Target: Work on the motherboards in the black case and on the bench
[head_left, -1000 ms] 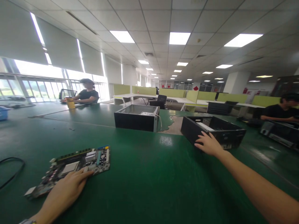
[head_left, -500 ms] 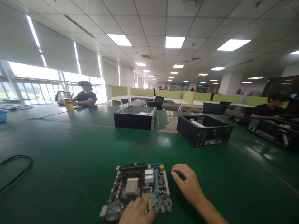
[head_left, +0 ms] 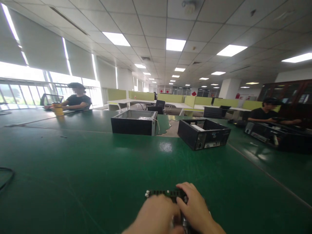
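A computer motherboard (head_left: 184,224) lies on the green table in front of me, mostly hidden under my hands. Along its far edge a memory module (head_left: 161,193) shows in its slot, with a white clip at the left end. My left hand (head_left: 156,213) is over the left and middle of the board, back of the hand up; its fingers are blurred and mostly out of sight. At the far right corner, my right hand (head_left: 193,206) has its thumb and fingers bent about the end of the memory slot, gripping the board there.
Two open black computer cases stand further back, one in the middle (head_left: 133,126) and one to its right (head_left: 204,134). A co-worker (head_left: 264,112) sits behind another case (head_left: 275,135) at right. Another person (head_left: 78,99) sits far left near a yellow cup (head_left: 58,109). A black cable (head_left: 8,175) lies at left.
The motherboard has shifted right and nearer to me in view. My left hand has moved up over it, and my right hand has come from beside the board onto its far right corner.
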A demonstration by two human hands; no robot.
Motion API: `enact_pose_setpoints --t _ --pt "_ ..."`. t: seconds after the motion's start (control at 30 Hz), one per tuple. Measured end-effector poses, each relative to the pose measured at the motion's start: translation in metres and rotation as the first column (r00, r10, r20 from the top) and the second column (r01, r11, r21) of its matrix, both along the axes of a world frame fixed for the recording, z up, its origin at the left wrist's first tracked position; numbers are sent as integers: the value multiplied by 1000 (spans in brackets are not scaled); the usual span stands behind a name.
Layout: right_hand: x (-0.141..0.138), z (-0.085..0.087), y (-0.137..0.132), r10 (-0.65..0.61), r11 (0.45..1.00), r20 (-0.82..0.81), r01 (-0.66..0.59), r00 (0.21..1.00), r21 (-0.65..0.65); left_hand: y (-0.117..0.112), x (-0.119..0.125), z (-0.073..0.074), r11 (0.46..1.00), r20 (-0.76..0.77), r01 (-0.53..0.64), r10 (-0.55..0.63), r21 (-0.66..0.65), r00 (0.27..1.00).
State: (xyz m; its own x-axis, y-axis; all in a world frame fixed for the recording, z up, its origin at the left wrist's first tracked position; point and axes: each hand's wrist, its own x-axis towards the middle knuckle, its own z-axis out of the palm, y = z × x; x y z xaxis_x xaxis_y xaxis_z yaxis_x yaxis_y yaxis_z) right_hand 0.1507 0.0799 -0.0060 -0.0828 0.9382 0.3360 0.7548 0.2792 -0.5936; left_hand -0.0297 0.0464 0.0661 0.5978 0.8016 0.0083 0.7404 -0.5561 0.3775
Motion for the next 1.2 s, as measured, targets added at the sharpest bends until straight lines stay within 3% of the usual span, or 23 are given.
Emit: enact_pose_setpoints --t 0.1,0.2,0.33,0.67,1.2 --pt "0 -1 1 -19 1000 -21 19 1000 -14 43 -22 7 971 -24 -225 227 80 974" --pt "1 0 3 -24 999 -36 22 999 -47 60 -37 -6 951 -98 -295 303 91 948" --pt "2 2 4 -6 998 -71 1 997 -63 58 -44 -20 943 -147 -323 332 79 932" --pt "3 4 6 48 997 -117 -54 992 -48 56 -42 -12 935 -180 -346 355 83 917" --pt "3 3 7 37 997 -114 -44 993 -62 56 -42 -14 938 -167 -333 344 95 924"
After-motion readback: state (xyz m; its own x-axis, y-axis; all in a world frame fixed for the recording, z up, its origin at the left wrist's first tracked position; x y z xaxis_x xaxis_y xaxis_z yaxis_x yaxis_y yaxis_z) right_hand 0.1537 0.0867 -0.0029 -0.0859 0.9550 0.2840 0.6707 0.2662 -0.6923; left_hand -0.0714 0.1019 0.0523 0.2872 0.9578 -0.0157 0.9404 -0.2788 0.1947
